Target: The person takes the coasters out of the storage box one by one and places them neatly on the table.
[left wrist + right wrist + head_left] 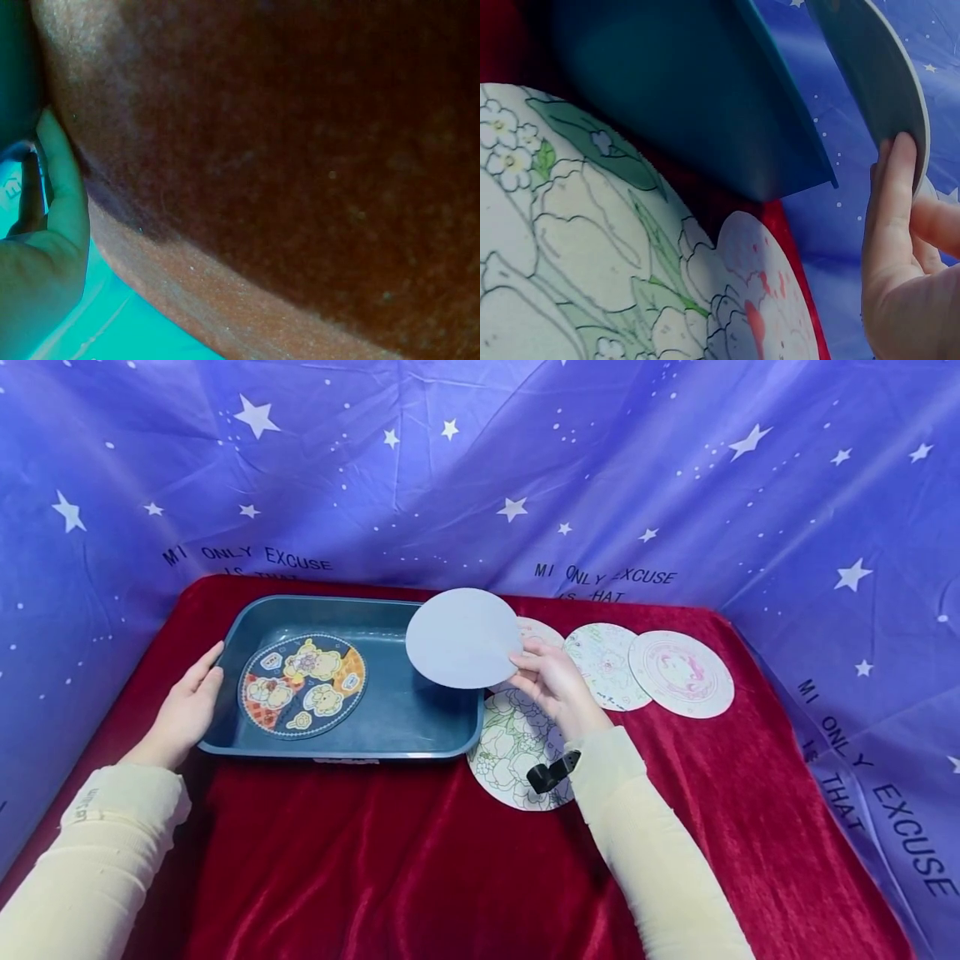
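My right hand [551,681] pinches the right edge of a thin round mat [462,639], thumb on one side and fingers on the other. The mat is tilted above the right part of a dark teal tray [397,727], its plain pale side facing the head camera. In the right wrist view its other side [870,67] is shadowed. My left hand [180,710] touches the tray's left end from outside, its fingers fairly straight in the left wrist view. Inside the tray, at left, lies a round mat with cartoon bears [315,685].
Right of the tray lie a flower-patterned round mat [513,747], partly under my right wrist, a red-patterned one [543,628] mostly hidden, a green floral one [606,664] and a pink-ringed one [681,675] overlapping it. Red velvet cloth [360,860] covers the table; a starry blue curtain [450,485] surrounds it.
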A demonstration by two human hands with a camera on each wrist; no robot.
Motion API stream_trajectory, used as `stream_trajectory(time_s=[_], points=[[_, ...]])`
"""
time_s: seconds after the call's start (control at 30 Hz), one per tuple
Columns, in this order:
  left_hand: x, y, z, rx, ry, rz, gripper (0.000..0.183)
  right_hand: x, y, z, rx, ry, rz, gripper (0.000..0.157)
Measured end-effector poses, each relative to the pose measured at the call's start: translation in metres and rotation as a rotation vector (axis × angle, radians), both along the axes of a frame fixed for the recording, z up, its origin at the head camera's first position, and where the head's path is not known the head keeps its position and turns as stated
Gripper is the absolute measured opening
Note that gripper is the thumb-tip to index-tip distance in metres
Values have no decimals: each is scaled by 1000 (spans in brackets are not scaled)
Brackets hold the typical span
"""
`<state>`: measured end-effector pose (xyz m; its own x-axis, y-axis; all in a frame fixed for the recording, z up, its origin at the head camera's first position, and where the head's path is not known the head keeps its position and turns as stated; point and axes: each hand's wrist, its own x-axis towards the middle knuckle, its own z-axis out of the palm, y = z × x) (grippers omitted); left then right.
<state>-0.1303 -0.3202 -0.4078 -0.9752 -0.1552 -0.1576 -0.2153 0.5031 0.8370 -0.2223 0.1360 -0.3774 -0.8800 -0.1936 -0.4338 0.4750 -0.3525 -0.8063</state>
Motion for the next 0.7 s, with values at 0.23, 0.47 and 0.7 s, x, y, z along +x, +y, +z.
stream_trajectory(time_s=[0.23, 0.47, 0.7], points=[[0, 0, 0, -26, 17, -2, 56, 6, 4, -3, -30, -13, -50, 53], [0, 0, 0, -31, 10, -4, 56, 15, 6, -1, -36, -7, -80, 55], [0, -1, 0, -29, 16, -7, 56, 23, 11, 2, -89, -11, -114, 55]])
